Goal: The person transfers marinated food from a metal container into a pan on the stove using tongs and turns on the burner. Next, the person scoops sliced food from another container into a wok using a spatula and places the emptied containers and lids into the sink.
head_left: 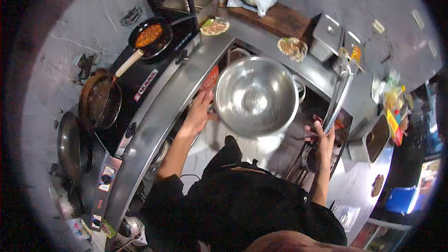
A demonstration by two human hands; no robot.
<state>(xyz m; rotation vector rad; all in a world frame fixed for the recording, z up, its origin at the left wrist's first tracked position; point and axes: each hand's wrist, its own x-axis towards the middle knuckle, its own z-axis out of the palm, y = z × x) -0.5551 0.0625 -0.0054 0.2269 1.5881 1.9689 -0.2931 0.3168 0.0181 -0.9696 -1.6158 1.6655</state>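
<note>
While the right grip (325, 135) clasps metal tongs (339, 95), their long axis points forward, rightward.

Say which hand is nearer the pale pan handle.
Left. The left hand is to the lower right of the pale pan handle, across the steel counter; the right hand is farther, beyond the steel bowl.

Smooth, glossy metal bowl (256, 97), matt wooden board (284, 18), crinkled plastic bag (263, 1).

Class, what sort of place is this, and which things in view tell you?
Probably a kitchen, perhaps a commercial one: a dark pan of orange-red food sits on a stove, with a large metal bowl nearby.
</note>
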